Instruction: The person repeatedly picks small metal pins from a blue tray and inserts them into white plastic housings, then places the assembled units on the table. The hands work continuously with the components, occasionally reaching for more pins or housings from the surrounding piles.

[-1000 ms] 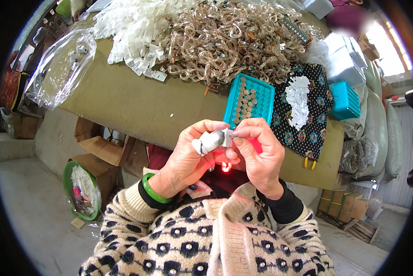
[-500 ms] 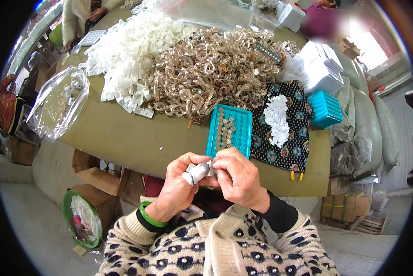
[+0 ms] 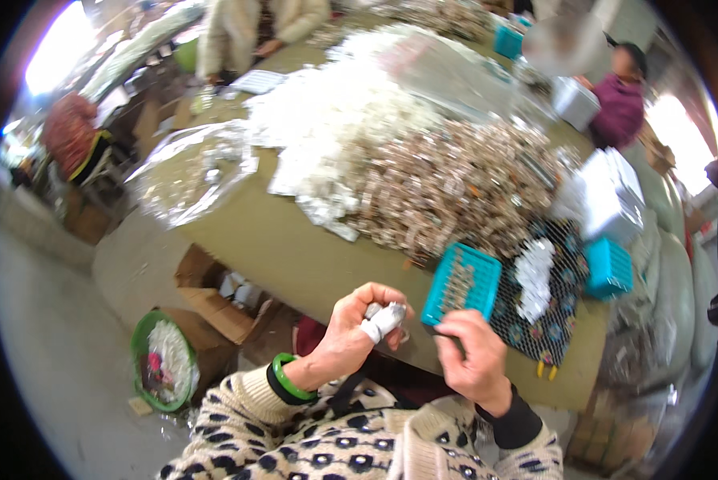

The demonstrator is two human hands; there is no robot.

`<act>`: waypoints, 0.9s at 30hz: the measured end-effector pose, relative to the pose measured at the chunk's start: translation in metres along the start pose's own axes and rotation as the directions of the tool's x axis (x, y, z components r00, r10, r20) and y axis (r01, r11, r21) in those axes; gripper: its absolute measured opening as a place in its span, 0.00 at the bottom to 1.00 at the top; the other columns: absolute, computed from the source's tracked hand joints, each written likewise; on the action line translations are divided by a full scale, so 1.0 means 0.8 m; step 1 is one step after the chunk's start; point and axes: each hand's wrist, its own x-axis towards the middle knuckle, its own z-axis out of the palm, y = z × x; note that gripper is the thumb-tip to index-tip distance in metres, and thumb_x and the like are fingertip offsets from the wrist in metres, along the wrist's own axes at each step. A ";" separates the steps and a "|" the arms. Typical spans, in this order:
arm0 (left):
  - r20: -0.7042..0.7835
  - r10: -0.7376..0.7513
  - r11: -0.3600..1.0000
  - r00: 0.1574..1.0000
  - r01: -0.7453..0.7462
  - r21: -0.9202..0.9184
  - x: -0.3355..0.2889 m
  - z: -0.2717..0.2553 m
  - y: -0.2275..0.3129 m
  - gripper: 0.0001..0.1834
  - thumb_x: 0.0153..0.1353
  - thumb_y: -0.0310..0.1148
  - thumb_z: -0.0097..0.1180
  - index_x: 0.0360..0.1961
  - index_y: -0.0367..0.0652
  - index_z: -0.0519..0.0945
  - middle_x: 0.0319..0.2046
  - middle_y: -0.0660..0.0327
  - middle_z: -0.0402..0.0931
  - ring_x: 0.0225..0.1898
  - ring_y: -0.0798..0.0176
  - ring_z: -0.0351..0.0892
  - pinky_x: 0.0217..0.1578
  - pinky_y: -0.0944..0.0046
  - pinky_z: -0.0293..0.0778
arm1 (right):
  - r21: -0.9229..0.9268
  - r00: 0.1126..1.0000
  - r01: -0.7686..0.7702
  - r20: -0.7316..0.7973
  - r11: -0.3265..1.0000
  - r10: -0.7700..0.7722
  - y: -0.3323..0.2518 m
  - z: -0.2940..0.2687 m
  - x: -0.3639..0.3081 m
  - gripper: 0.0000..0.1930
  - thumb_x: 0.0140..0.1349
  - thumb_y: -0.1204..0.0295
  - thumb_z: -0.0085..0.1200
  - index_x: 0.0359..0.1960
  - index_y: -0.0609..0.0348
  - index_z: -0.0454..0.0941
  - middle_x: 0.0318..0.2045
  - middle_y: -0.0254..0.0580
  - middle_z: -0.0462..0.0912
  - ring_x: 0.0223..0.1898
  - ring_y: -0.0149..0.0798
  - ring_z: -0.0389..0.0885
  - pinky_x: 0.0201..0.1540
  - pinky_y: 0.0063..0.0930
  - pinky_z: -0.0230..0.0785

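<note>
Here, left hand has fingers curled; right hand has fingers bent at turquoise tray's near edge. Blurred: can't tell whether either grips. Brownish pieces just beyond right fingers; farther off, brownish heap blocks surface.

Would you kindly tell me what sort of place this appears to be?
Probably a hand-assembly workshop: a long olive-green table bears a heap of shiny brownish pieces and a pile of whitish pieces; a rectangular teal plastic tray of small brownish parts sits by the right hand.
</note>
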 end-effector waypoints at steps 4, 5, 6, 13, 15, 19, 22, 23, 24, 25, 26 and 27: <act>0.002 0.512 0.755 0.859 -0.451 0.476 0.021 -0.047 0.076 0.12 0.64 0.15 0.47 0.47 0.37 0.74 0.37 0.57 0.80 0.26 0.72 0.75 0.27 0.72 0.73 | -0.040 0.999 -0.042 -0.008 0.998 0.042 0.003 -0.017 0.000 0.09 0.53 0.85 0.59 0.36 0.64 0.77 0.32 0.50 0.80 0.32 0.48 0.81 0.36 0.34 0.75; 0.048 0.616 0.610 0.786 -0.515 0.602 0.028 -0.065 0.097 0.14 0.63 0.13 0.43 0.47 0.37 0.74 0.38 0.57 0.80 0.26 0.73 0.75 0.27 0.73 0.72 | -0.065 0.999 -0.053 -0.008 0.996 0.052 0.005 -0.020 0.000 0.09 0.54 0.85 0.59 0.36 0.64 0.77 0.32 0.50 0.80 0.33 0.48 0.81 0.36 0.34 0.75; 0.088 0.707 0.503 0.701 -0.586 0.635 0.037 -0.083 0.117 0.16 0.61 0.12 0.45 0.47 0.38 0.75 0.38 0.59 0.79 0.27 0.73 0.74 0.27 0.73 0.72 | -0.060 0.998 -0.063 -0.008 0.996 0.062 0.008 -0.023 -0.001 0.08 0.54 0.85 0.59 0.36 0.64 0.77 0.32 0.50 0.80 0.32 0.49 0.81 0.36 0.34 0.74; 0.325 0.700 -0.448 0.636 0.037 0.893 0.108 -0.220 0.245 0.17 0.56 0.16 0.49 0.45 0.39 0.80 0.46 0.56 0.81 0.43 0.48 0.81 0.44 0.58 0.76 | -0.034 0.994 -0.104 -0.017 0.994 0.104 0.015 -0.026 -0.005 0.08 0.53 0.86 0.59 0.35 0.64 0.77 0.31 0.48 0.81 0.31 0.48 0.81 0.33 0.35 0.74; 0.199 0.636 -0.517 0.746 0.219 0.828 0.105 -0.247 0.240 0.16 0.53 0.19 0.53 0.44 0.41 0.81 0.49 0.53 0.79 0.51 0.39 0.76 0.51 0.52 0.72 | -0.065 0.998 -0.069 -0.017 0.996 0.068 0.017 -0.033 0.001 0.08 0.53 0.86 0.59 0.34 0.64 0.77 0.30 0.46 0.80 0.30 0.47 0.81 0.32 0.34 0.74; 0.176 0.652 -0.390 0.738 0.128 0.912 0.100 -0.267 0.201 0.08 0.59 0.28 0.55 0.39 0.42 0.83 0.42 0.55 0.80 0.48 0.46 0.77 0.47 0.51 0.73 | -0.089 0.994 -0.075 -0.089 0.993 0.067 0.032 -0.056 0.032 0.06 0.56 0.84 0.58 0.33 0.63 0.76 0.29 0.44 0.79 0.27 0.43 0.80 0.30 0.31 0.72; 0.052 0.647 -0.321 0.761 0.210 0.924 0.106 -0.263 0.186 0.07 0.59 0.28 0.55 0.38 0.42 0.82 0.41 0.56 0.80 0.47 0.47 0.77 0.45 0.52 0.73 | -0.030 0.977 -0.199 -0.085 0.979 0.196 0.056 -0.068 0.072 0.02 0.60 0.80 0.56 0.33 0.63 0.77 0.27 0.41 0.79 0.25 0.35 0.78 0.29 0.26 0.69; 0.006 0.656 -0.295 0.754 0.250 0.922 0.110 -0.259 0.187 0.07 0.59 0.28 0.56 0.38 0.42 0.82 0.41 0.56 0.80 0.48 0.47 0.77 0.45 0.52 0.73 | -0.010 0.976 -0.200 -0.093 0.980 0.199 0.068 -0.069 0.092 0.01 0.61 0.79 0.56 0.32 0.62 0.77 0.26 0.40 0.79 0.24 0.32 0.77 0.28 0.25 0.68; 0.018 0.675 -0.292 0.738 0.245 0.925 0.114 -0.254 0.189 0.08 0.58 0.26 0.56 0.39 0.42 0.81 0.39 0.55 0.80 0.45 0.47 0.78 0.44 0.52 0.74 | 0.014 0.965 -0.241 -0.099 0.970 0.241 0.079 -0.069 0.111 0.01 0.61 0.79 0.56 0.32 0.63 0.77 0.25 0.40 0.79 0.25 0.31 0.77 0.28 0.25 0.68; 0.143 0.715 -0.356 0.684 0.181 0.917 0.117 -0.248 0.190 0.08 0.57 0.25 0.55 0.39 0.41 0.81 0.39 0.55 0.80 0.44 0.47 0.78 0.44 0.52 0.74 | -0.001 0.971 -0.217 -0.103 0.976 0.216 0.089 -0.070 0.130 0.04 0.64 0.77 0.52 0.33 0.64 0.77 0.25 0.36 0.81 0.27 0.24 0.78 0.31 0.19 0.69; 0.223 0.746 -0.405 0.627 0.161 0.900 0.119 -0.240 0.189 0.09 0.57 0.24 0.55 0.39 0.41 0.81 0.39 0.55 0.80 0.43 0.46 0.79 0.43 0.52 0.74 | -0.036 0.971 -0.209 -0.128 0.977 0.203 0.100 -0.068 0.150 0.04 0.64 0.76 0.53 0.34 0.64 0.78 0.26 0.37 0.81 0.27 0.24 0.78 0.31 0.20 0.69; 0.302 0.770 -0.452 0.563 0.146 0.880 0.121 -0.230 0.187 0.09 0.57 0.23 0.55 0.39 0.40 0.81 0.38 0.55 0.80 0.41 0.46 0.79 0.43 0.52 0.74 | -0.071 0.971 -0.198 -0.151 0.978 0.186 0.110 -0.065 0.171 0.04 0.64 0.76 0.53 0.35 0.64 0.79 0.27 0.37 0.81 0.27 0.25 0.78 0.32 0.20 0.69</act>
